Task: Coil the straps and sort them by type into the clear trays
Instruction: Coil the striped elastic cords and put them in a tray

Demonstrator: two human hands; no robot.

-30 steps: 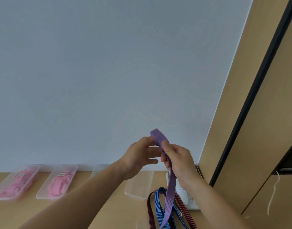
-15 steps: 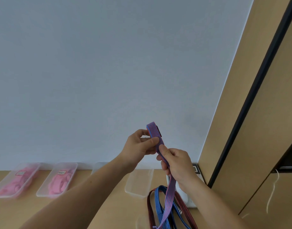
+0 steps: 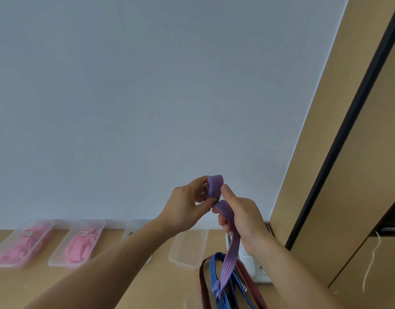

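Both hands are raised above the counter, working one strap. The left hand pinches a small coil of the purple-striped strap between thumb and fingertips. The right hand pinches the same strap just below, and the tail runs through its curled fingers and hangs down to a loose end over the counter.

The main risk, as I judge it, is the coil springing open. The webbing looks flat, ribbed and stretchy (fine red lines on blue), so a slackened pinch could let the turns slide sideways or unwind. The dangling end also hangs against a blue strap and a dark red strap lying looped beneath, and could drag or snag them.

Along the wall stand clear trays of thin, glossy plastic. The leftmost tray and the second tray hold pink coils, and the empty tray sits near the straps.
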